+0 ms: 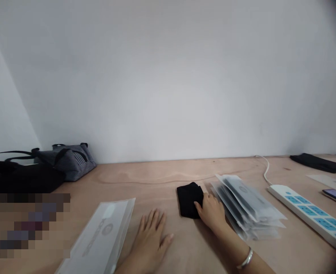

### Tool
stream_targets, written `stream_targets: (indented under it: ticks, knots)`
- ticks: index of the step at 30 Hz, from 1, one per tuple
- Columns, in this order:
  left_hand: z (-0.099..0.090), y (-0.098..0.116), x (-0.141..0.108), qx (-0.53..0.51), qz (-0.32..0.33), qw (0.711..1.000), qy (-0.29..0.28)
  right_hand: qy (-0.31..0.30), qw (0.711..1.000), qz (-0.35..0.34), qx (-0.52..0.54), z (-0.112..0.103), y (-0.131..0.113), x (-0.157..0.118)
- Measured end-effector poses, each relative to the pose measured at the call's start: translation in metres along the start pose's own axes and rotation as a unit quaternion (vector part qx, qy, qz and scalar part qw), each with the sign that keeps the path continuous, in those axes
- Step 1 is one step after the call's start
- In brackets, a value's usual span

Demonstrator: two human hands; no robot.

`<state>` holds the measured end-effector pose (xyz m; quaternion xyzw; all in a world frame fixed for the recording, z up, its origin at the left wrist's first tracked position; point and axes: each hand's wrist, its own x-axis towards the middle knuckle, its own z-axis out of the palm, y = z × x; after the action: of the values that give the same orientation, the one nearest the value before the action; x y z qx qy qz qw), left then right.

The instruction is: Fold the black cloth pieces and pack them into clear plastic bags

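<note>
Folding looked done, but the black cloth [188,199] lay outside any bag, left of the stacked plastic bags [246,199] and right of a lone bag [102,232], my right hand [213,212] half-curled against its right edge, grip unclear, my left hand [150,241] spread flat, holding nothing!

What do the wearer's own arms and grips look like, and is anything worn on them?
The left grip and right grip are ungloved human hands, with no rings that I can make out. A shiny, silver-coloured bracelet circles the right wrist. No sleeve shows on the right forearm; most of the left forearm is out of frame.
</note>
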<state>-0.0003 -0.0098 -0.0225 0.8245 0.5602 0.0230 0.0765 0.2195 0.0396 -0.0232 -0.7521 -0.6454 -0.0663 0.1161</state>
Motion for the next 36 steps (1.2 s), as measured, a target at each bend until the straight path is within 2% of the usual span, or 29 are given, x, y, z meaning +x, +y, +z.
stream_targets:
  ticks: [5, 7, 10, 13, 16, 19, 22, 25, 26, 27, 29, 30, 33, 36]
  knots:
    - [0.008, -0.007, -0.002, 0.010, -0.057, 0.998, 0.004, -0.043, 0.998, 0.036, 0.029, -0.001, 0.001, 0.004]
    - [0.008, -0.012, -0.002, 0.020, -0.091, 0.996, 0.010, -0.018, 0.998, 0.036, 0.042, -0.004, -0.003, 0.005]
    - [0.009, -0.018, 0.001, 0.038, -0.127, 0.991, 0.015, 0.066, 0.994, 0.016, 0.081, -0.011, -0.017, 0.006]
    - [0.010, -0.022, 0.003, 0.048, -0.142, 0.989, 0.017, 0.130, 0.985, -0.031, 0.108, -0.019, -0.043, 0.007]
    - [0.013, -0.023, 0.003, 0.051, -0.139, 0.989, 0.020, 0.152, 0.975, -0.099, 0.126, -0.020, -0.076, 0.002]
    - [0.015, -0.023, 0.002, 0.053, -0.144, 0.988, 0.017, 0.143, 0.961, -0.166, 0.170, -0.012, -0.105, -0.008]
    - [0.017, -0.025, 0.002, 0.057, -0.151, 0.987, 0.018, 0.083, 0.933, -0.228, 0.265, -0.002, -0.116, -0.017]
    - [0.017, -0.026, 0.003, 0.061, -0.146, 0.987, 0.028, 0.036, 0.897, -0.263, 0.353, 0.005, -0.101, -0.014]
    - [0.017, -0.026, 0.003, 0.063, -0.146, 0.987, 0.031, 0.030, 0.899, -0.259, 0.351, 0.006, -0.091, -0.010]
    - [0.016, -0.026, 0.003, 0.065, -0.145, 0.987, 0.032, 0.029, 0.907, -0.251, 0.337, 0.008, -0.079, -0.006]
    - [0.016, -0.025, 0.004, 0.067, -0.146, 0.987, 0.033, 0.002, 0.946, -0.212, 0.245, 0.015, -0.055, 0.003]
    - [0.016, -0.025, 0.004, 0.067, -0.146, 0.986, 0.033, -0.010, 0.953, -0.201, 0.224, 0.019, -0.043, 0.007]
    - [0.018, -0.024, 0.005, 0.067, -0.147, 0.986, 0.037, -0.045, 0.965, -0.190, 0.174, 0.033, -0.019, 0.012]
    - [0.020, -0.026, 0.006, 0.067, -0.144, 0.986, 0.044, -0.071, 0.972, -0.184, 0.125, 0.043, -0.012, 0.013]
